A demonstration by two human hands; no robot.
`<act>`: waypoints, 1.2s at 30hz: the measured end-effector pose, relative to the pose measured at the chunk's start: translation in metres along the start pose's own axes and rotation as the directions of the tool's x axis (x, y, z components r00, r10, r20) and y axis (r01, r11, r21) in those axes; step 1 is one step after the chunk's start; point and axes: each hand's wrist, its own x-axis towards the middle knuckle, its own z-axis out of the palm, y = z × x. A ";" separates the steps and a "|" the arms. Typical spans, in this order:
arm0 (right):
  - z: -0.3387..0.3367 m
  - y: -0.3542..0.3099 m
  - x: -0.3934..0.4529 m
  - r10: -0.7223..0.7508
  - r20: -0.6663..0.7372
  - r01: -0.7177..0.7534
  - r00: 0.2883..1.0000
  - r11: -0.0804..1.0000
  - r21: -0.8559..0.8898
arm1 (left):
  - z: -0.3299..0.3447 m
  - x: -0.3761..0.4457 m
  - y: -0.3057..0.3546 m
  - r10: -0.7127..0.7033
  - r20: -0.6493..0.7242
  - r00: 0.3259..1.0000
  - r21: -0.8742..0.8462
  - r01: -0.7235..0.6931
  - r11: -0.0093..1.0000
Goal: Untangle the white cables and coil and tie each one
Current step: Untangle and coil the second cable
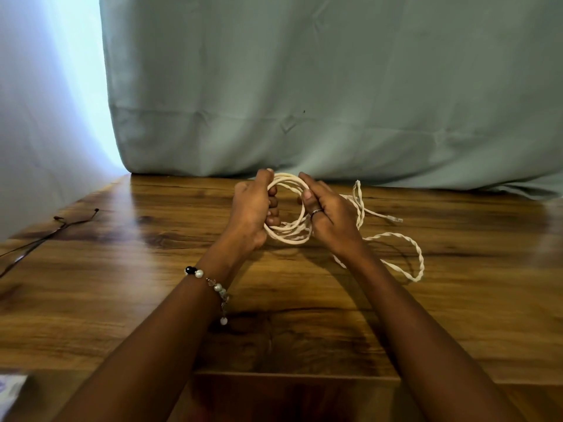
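A coil of white cable (289, 231) with several loops is held upright above the wooden table (304, 315). My left hand (251, 210) grips the coil's left side, fingers curled through the ring. My right hand (327, 213) grips its right side, thumb on the loops. Loose cable trails right of my right hand: two strands twisted round each other form a loop (417, 257) on the table. A free end with a clear plug (396, 219) lies beyond it.
Thin dark ties (58, 225) lie near the table's left edge. A grey-green curtain (335, 86) hangs right behind the table's far edge. A pale paper corner (12, 388) shows at the bottom left.
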 end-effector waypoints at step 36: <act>0.103 -0.099 0.033 0.205 0.620 -0.582 0.758 0.643 0.498 | -0.137 -0.032 0.045 0.121 -0.312 0.942 0.144 -0.079 0.986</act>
